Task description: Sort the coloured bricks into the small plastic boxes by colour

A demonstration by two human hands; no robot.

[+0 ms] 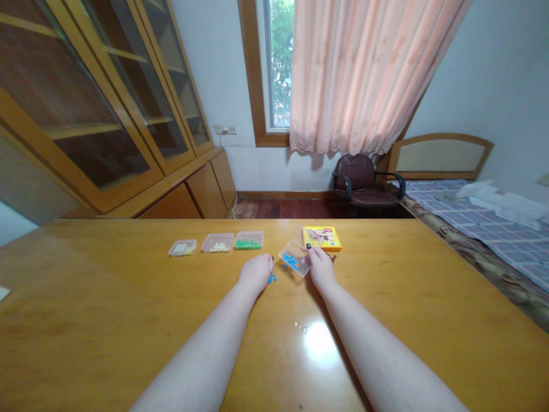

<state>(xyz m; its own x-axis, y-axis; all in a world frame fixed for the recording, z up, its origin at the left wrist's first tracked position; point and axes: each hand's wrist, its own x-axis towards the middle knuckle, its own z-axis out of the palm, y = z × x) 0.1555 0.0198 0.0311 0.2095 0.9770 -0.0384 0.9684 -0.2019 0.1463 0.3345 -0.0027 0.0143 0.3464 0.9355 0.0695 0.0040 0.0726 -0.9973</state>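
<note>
The right fingers [312, 252] are holding the clear box [300, 252]; blue bits [271, 278] are lying beside the left fingers [269, 264], their hold hidden.

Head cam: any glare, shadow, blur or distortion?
Head view: strong glare on the tabletop beside the right forearm; head view: dark shadow along that forearm's inner edge; head view: cabinet leans, looks like wide-angle distortion; head view: blue pieces in the clear box look soft, too small to count.
</note>
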